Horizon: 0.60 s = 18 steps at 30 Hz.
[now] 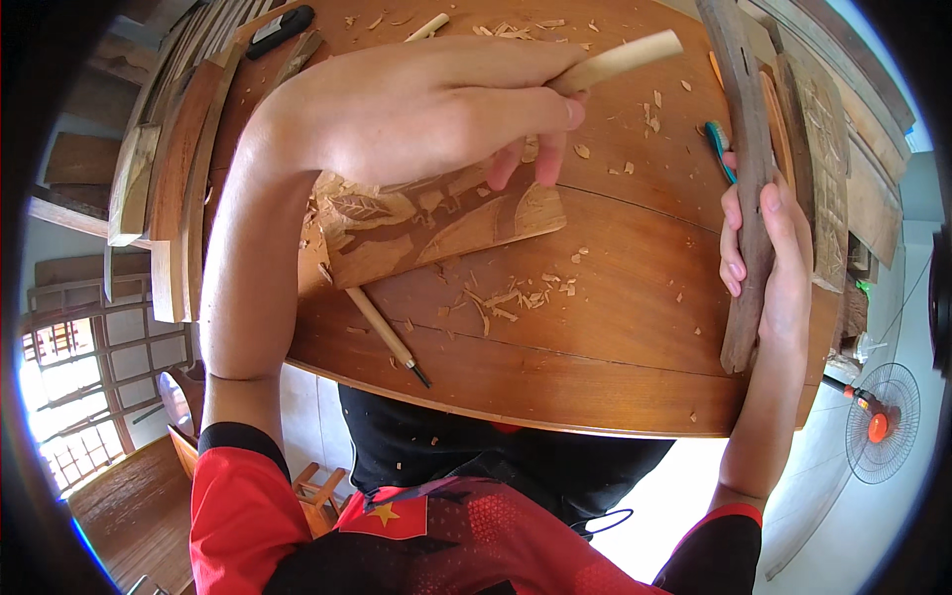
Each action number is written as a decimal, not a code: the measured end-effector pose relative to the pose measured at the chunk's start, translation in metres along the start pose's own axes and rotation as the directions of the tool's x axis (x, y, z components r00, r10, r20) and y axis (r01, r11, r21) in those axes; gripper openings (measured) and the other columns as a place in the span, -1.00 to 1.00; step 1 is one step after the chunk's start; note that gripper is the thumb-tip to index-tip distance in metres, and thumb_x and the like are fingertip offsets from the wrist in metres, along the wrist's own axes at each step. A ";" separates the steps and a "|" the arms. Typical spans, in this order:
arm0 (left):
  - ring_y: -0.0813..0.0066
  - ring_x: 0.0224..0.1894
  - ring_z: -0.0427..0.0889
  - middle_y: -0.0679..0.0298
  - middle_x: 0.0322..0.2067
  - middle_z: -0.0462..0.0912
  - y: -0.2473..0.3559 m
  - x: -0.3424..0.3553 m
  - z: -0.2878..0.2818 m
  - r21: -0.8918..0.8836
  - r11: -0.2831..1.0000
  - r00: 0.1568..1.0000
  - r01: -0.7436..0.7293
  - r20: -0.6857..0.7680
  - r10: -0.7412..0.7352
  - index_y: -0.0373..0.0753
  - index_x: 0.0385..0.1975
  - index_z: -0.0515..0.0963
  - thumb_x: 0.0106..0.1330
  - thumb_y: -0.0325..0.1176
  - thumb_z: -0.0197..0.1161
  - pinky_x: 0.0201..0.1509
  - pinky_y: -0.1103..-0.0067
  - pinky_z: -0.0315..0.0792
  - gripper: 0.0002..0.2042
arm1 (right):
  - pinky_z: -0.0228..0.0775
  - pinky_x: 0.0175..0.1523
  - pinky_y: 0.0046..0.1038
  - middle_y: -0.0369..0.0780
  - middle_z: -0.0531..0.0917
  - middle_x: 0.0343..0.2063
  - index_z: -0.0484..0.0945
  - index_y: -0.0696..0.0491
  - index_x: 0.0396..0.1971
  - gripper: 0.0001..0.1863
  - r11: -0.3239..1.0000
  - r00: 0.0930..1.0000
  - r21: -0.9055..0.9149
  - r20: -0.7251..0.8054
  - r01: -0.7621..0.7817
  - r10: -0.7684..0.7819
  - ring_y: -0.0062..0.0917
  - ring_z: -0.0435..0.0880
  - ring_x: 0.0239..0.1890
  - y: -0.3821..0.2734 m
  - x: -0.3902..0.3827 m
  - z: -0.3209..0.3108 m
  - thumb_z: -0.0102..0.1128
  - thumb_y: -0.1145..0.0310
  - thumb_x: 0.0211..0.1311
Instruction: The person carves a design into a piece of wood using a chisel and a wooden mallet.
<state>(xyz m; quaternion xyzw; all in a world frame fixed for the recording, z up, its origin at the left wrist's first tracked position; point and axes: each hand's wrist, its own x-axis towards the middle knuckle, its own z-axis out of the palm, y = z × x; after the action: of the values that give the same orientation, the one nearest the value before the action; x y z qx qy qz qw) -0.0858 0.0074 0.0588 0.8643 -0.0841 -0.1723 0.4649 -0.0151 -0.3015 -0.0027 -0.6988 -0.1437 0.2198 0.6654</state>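
Note:
My left hand (436, 119) reaches over a carved wooden panel (426, 233) and is closed on a pale, round wooden handle (630, 59). The handle's end sticks out past my thumb, and its other end is hidden by the hand. Leaf shapes are cut into the panel's surface. At the right of the table, my right hand (778, 248) has its fingers wrapped round a long, weathered stick of wood (746, 149). A carving chisel (382, 327) with a pale handle and dark tip lies on the table below the panel.
Wood shavings (516, 297) are scattered across the brown table (595, 367). Another pale handle (428, 27) lies at the far side, near a black object (281, 32). A teal brush (719, 149) lies beside the stick. Boards stand along both sides; a fan (881, 424) is at right.

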 end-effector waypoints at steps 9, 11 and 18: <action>0.57 -0.35 0.57 0.25 -0.28 0.72 -0.008 0.005 0.004 0.269 0.952 0.989 -0.147 0.053 0.138 -0.31 -0.02 0.55 0.56 -0.29 0.03 -0.21 0.58 0.45 -0.75 | 0.17 -0.65 -0.65 -0.32 0.46 -0.36 0.32 0.28 0.28 -0.26 1.000 1.000 -0.012 0.013 0.001 -0.001 -0.77 0.36 -0.70 0.001 -0.001 -0.001 0.11 -0.12 0.50; 0.57 -0.35 0.60 0.27 -0.32 0.75 -0.012 0.011 0.005 0.158 0.945 0.944 -0.285 -0.125 0.306 -0.35 -0.02 0.63 0.49 -0.27 0.20 -0.20 0.58 0.49 -0.72 | 0.17 -0.65 -0.65 -0.32 0.45 -0.36 0.32 0.28 0.28 -0.26 1.000 1.000 -0.009 0.019 0.006 -0.006 -0.77 0.36 -0.69 0.000 0.000 0.001 0.11 -0.12 0.50; 0.45 -0.25 0.74 0.12 -0.25 0.77 0.008 0.022 -0.006 0.129 0.940 0.946 -0.317 0.112 0.304 -0.44 -0.04 0.59 0.49 -0.27 0.32 -0.13 0.48 0.61 -0.70 | 0.17 -0.64 -0.65 -0.32 0.45 -0.36 0.31 0.27 0.30 -0.25 1.000 1.000 -0.020 0.008 -0.009 0.010 -0.77 0.35 -0.69 0.002 -0.001 0.000 0.08 -0.13 0.50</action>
<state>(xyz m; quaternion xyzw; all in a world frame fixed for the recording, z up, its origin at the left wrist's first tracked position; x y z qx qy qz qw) -0.0632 0.0011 0.0637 0.8630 -0.2528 -0.1291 0.4178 -0.0161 -0.3022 -0.0050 -0.7052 -0.1453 0.2244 0.6567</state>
